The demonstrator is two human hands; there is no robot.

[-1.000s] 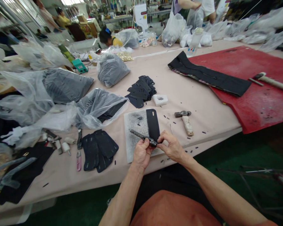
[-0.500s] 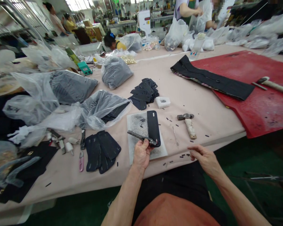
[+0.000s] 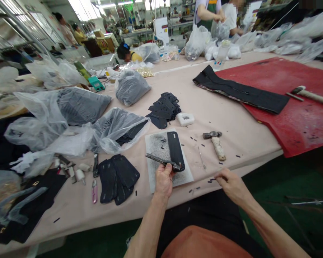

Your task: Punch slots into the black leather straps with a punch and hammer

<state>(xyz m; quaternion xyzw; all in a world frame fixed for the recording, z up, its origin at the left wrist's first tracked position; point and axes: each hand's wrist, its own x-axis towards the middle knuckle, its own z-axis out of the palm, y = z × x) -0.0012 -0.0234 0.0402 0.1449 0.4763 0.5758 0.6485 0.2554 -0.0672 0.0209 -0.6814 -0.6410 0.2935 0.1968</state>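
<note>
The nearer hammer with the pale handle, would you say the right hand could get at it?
Probably yes: the right hand is just short of the hammer, and only tablecloth and a small dark piece seem to lie between.

Metal tool [image 3: 157, 159]: gripped part hidden from us by the left hand [image 3: 164, 181] | Right hand [image 3: 231, 184]: whether its fingertips touch a small black piece [image 3: 210, 181], we cannot tell | Pale handle [image 3: 316, 97]: cut off at right edge
</note>
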